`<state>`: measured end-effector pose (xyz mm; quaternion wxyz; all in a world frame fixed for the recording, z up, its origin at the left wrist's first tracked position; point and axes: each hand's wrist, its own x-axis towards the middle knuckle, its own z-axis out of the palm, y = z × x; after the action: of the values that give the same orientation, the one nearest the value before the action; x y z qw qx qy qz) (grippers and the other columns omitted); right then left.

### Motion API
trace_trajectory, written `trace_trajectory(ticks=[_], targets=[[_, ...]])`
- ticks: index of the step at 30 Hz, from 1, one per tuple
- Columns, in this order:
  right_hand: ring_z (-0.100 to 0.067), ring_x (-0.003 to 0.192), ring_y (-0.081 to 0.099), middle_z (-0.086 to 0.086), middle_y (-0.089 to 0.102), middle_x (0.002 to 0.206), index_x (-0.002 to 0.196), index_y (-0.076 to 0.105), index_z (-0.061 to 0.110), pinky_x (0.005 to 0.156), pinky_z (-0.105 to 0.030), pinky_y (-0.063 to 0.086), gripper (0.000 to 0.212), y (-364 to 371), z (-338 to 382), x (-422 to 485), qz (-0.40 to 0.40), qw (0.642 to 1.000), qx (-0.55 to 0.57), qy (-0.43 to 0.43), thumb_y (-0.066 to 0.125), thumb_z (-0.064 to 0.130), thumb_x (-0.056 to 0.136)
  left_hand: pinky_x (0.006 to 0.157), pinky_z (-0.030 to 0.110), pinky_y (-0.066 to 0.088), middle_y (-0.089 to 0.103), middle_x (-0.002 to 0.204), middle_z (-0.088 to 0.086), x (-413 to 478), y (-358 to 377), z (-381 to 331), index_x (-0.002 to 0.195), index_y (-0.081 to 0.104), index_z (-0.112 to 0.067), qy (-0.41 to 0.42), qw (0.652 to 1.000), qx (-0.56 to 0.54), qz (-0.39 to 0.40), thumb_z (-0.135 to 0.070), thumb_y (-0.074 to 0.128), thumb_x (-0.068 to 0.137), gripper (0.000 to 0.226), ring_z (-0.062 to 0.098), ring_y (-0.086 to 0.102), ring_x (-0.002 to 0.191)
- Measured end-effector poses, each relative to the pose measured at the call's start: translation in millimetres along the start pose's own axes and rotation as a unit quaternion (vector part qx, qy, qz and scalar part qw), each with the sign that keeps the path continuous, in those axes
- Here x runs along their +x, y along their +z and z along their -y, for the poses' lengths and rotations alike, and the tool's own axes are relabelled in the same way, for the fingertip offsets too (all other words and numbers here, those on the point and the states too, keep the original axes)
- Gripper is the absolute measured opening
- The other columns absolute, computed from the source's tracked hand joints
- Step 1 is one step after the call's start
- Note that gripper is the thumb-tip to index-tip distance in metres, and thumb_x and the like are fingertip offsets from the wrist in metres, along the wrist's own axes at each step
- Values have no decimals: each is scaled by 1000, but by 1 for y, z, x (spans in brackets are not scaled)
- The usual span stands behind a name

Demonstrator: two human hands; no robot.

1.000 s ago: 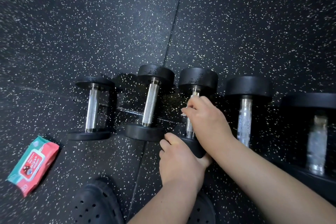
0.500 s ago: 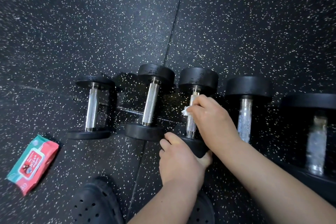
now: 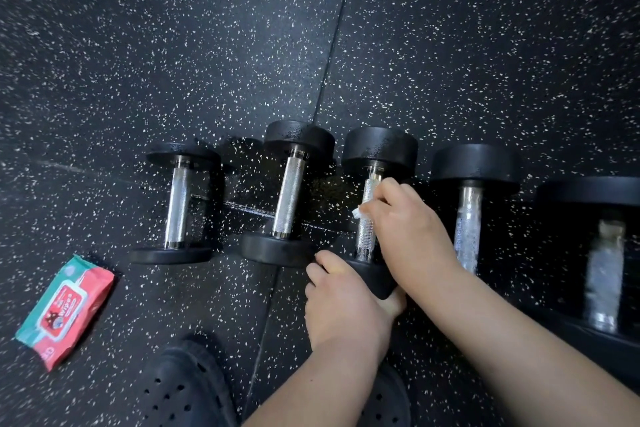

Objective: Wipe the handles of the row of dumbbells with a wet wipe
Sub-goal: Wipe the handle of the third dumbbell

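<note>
Several black dumbbells with steel handles lie in a row on the speckled rubber floor. My right hand (image 3: pixel 405 229) wraps a white wet wipe (image 3: pixel 356 212) around the handle of the third dumbbell (image 3: pixel 379 149), near its middle. My left hand (image 3: pixel 341 305) grips that dumbbell's near head, which it mostly hides. To the left lie the first dumbbell (image 3: pixel 178 208) and second dumbbell (image 3: pixel 289 198). To the right lie a fourth dumbbell (image 3: pixel 469 229) and a larger fifth one (image 3: pixel 604 270), both with spotty handles.
A red and teal pack of wet wipes (image 3: pixel 65 310) lies on the floor at the lower left. My black perforated shoes (image 3: pixel 180 388) are at the bottom, one under my arms. A floor seam (image 3: pixel 332 55) runs away behind the row.
My right hand has slid a little along the third dumbbell's handle toward me, and a corner of the white wipe now shows. My left hand keeps its hold.
</note>
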<state>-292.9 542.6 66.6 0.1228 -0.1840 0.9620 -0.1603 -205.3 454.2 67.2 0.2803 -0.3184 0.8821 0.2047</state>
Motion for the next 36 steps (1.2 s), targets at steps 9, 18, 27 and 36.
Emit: trace_trajectory(ticks=[9,18,27,36], targets=[[-29,75,54,-5,53,79,55,59,13,61,-35,26,32,14,17,31,2,993,-88,-77,88,-2,49,96,41,50,45,128,6,0,-2,1,142,29,-8,10,1000,0,8,-71,77,64,111,31,58,116],[-4,84,60,16,65,98,95,79,22,76,-26,50,15,26,-21,-7,-99,971,209,63,71,9,94,92,39,53,46,129,6,1,3,2,142,29,-8,4,1000,9,-14,-85,72,62,118,29,58,114],[-3,84,72,17,71,94,87,82,28,82,-29,62,6,25,-15,-9,-108,923,326,173,87,26,84,91,39,52,47,126,6,1,5,2,138,31,-10,3,1000,16,-20,-85,74,61,116,29,59,112],[-17,98,75,-2,76,107,106,71,21,83,-32,64,25,47,-16,1,-47,736,555,386,66,-2,97,89,38,53,47,124,5,1,4,2,129,32,-13,8,999,20,-26,-83,75,63,105,28,60,110]])
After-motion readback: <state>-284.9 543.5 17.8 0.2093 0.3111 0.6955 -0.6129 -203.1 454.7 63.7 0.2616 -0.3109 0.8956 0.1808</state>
